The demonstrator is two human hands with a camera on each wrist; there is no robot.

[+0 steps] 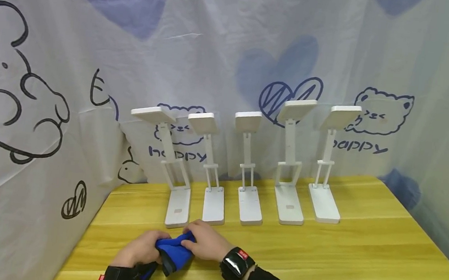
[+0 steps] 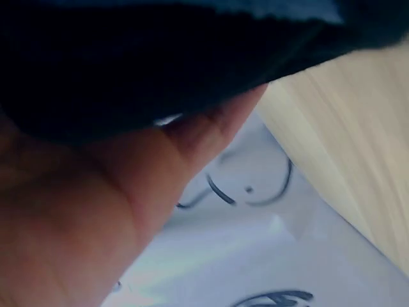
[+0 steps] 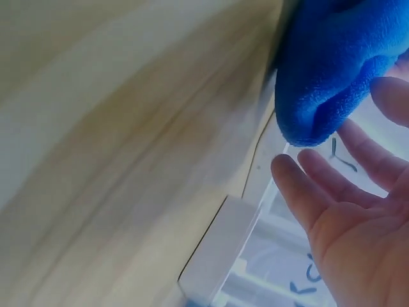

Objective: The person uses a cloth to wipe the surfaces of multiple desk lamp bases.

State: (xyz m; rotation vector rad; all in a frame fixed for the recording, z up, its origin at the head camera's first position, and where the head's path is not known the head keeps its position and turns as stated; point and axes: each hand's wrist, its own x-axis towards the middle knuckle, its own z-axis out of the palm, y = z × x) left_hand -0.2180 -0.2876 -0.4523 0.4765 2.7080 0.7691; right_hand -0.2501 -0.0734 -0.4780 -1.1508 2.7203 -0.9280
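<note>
A blue fuzzy cloth (image 1: 175, 251) with a dark edge is bunched up between both hands, above the near left part of the table. My left hand (image 1: 144, 247) grips its left side; in the left wrist view the dark part of the cloth (image 2: 140, 70) covers most of the fingers. On the other side, my right hand (image 1: 209, 241) pinches the upper right of the cloth between thumb and index finger. The right wrist view has the other fingers (image 3: 300, 192) stretched out below the blue cloth (image 3: 332, 70). Just beyond the hands stands the leftmost white desk lamp (image 1: 178, 207).
Several white folding desk lamps (image 1: 249, 205) stand in a row along the back of the yellow wood-grain table (image 1: 338, 263), heads raised. A printed white curtain (image 1: 214, 76) hangs close behind them and along both sides. Both wrists carry black straps (image 1: 237, 265).
</note>
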